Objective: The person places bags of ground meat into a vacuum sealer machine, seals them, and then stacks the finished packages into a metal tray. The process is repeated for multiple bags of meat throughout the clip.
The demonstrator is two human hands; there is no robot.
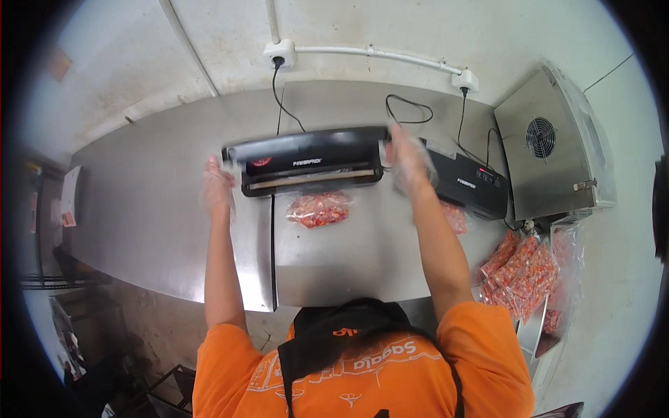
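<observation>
A black PowerPack vacuum sealer (313,149) stands on the steel table, its lid raised. A clear bag of chopped reddish food, perhaps meat, (320,209) lies at its front edge. My left hand (217,183), in a clear plastic glove, is by the sealer's left end, fingers apart. My right hand (410,154), gloved too and blurred, is at the right end; its fingertips are partly hidden, so I cannot tell whether it grips the lid. Right of it a second black sealer (470,183) has its lid down, with another filled bag (453,217) at its front.
Several filled bags (522,271) are heaped at the table's right end, over a metal tray (533,329). A steel cabinet with a fan grille (549,183) stands at the back right. Black cords run from the sealers to wall sockets (279,52). A seam crosses the steel table (157,209).
</observation>
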